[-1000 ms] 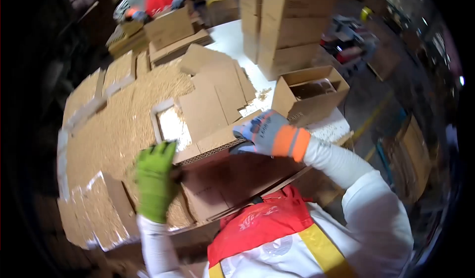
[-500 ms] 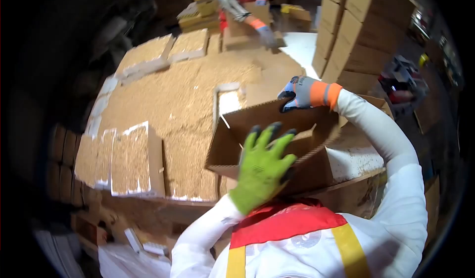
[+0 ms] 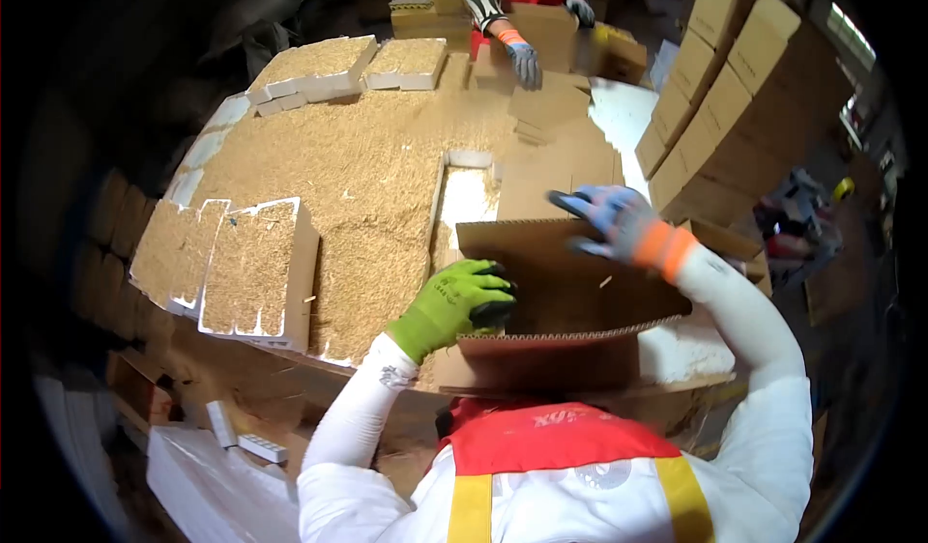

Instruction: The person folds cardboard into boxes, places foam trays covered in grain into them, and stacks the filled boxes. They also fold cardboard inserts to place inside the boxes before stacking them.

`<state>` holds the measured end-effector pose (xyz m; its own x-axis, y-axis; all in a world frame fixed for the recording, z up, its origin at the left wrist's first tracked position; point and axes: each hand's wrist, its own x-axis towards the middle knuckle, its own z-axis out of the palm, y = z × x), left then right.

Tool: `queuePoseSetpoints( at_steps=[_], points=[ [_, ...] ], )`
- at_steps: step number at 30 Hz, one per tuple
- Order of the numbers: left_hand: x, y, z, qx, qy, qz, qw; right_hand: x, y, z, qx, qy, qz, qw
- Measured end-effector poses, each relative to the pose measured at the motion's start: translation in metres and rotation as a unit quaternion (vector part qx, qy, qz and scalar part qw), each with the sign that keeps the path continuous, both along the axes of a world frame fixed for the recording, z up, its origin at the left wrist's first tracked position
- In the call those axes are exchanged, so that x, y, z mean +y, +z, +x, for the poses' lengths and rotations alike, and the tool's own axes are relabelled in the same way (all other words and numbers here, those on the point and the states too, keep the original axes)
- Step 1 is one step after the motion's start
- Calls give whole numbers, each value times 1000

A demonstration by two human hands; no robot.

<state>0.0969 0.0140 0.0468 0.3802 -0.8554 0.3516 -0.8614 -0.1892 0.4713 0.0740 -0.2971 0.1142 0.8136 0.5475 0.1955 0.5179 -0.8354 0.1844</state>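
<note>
An open-topped cardboard box [image 3: 580,292] stands in front of my body at the near edge of the table. My left hand [image 3: 454,303], in a green glove with black fingertips, is closed over the box's left end. Above the far wall of the box is my right hand [image 3: 614,222], in a grey-blue glove with an orange cuff. Its fingers are spread and hold nothing. Just beyond the box lie flat cardboard pieces [image 3: 551,181] and a white tray [image 3: 467,200] sunk among the wood shavings.
Wood shavings [image 3: 338,176] cover much of the table. Foam blocks topped with shavings [image 3: 253,282] stand at the left and far side. Tall stacks of cartons [image 3: 739,84] rise at the right. Across the table, a co-worker's gloved hand [image 3: 525,63] reaches near a carton.
My left hand has moved from over the box's inside to its left end. My right hand has come off the far rim with fingers spread. The view has also shifted.
</note>
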Motion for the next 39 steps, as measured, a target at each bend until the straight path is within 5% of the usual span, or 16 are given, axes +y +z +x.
queuePoseSetpoints(
  at_steps=[2,5,10,12,13,14,16,20,22,25,26,28,34,35,36,39],
  points=[
    [3,3,0,-16,12,-31,999,-36,46,-33,-94,-18,85,992],
    [-2,-3,-4,-39,62,-66,995,-73,62,-93,213,-200,182,939],
    [-17,-11,5,18,65,-74,995,-41,-4,-93,217,49,-25,975],
    [-12,-8,8,96,66,-138,984,-48,-4,-35,475,-12,221,852],
    [-12,8,7,391,60,-246,885,-39,-1,-26,517,-91,201,827],
    [-15,10,13,400,95,-245,878,-29,11,-18,578,-189,173,774],
    [-20,13,8,371,201,-153,894,-33,-14,-26,454,-66,281,843],
    [-42,27,-17,-116,189,5,975,-17,30,-21,140,234,139,952],
    [-47,18,-14,-171,156,-10,973,-17,56,-2,68,109,395,910],
    [-42,26,-24,-301,211,-43,929,-48,-11,32,-170,-124,153,965],
    [-40,25,-25,-306,241,-87,917,-55,-42,15,90,-148,166,971],
    [-37,29,-34,-223,354,-159,894,-26,-53,-32,70,-87,38,993],
    [-19,-36,-18,331,453,-81,824,-67,-55,-45,-49,-285,390,874],
    [-10,-41,-18,377,420,-97,820,-101,-65,-45,135,-389,205,888],
    [-6,-44,-16,419,384,-113,815,-103,-47,-56,383,-423,298,765],
    [-11,-10,-37,236,413,-69,877,-93,2,-92,527,-365,277,716]
  ],
)
